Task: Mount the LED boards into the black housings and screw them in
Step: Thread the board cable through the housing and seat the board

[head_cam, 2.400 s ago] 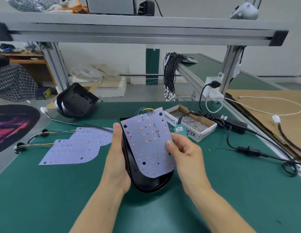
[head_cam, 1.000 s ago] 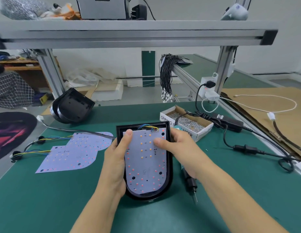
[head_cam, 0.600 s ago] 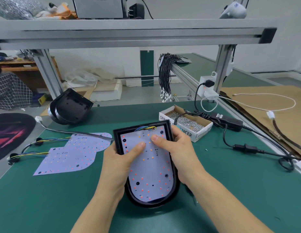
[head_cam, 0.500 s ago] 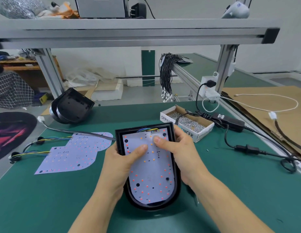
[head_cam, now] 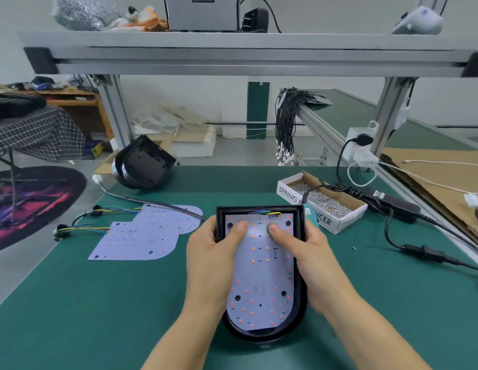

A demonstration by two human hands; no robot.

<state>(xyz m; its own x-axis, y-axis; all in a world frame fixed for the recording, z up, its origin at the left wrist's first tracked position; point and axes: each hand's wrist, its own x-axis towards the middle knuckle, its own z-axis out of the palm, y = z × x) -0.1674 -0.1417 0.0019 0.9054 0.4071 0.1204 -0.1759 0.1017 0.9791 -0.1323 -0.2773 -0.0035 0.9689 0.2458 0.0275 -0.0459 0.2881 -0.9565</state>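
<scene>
Left hand [head_cam: 209,259] and right hand [head_cam: 306,256] gripped the black housing [head_cam: 299,313] sides, thumbs pressing the LED board [head_cam: 260,284] into it.

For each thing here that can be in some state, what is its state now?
Pale LED board: seated in its housing, no screws visible.
Black D-shaped housing: flat on the green mat, gripped at both sides.
Left hand: thumb pressing the board.
Right hand: thumb pressing the board.
Cardboard screw box: open, holding screws.
Spare LED boards: loose on the mat.
Second black housing: tilted, empty.
</scene>
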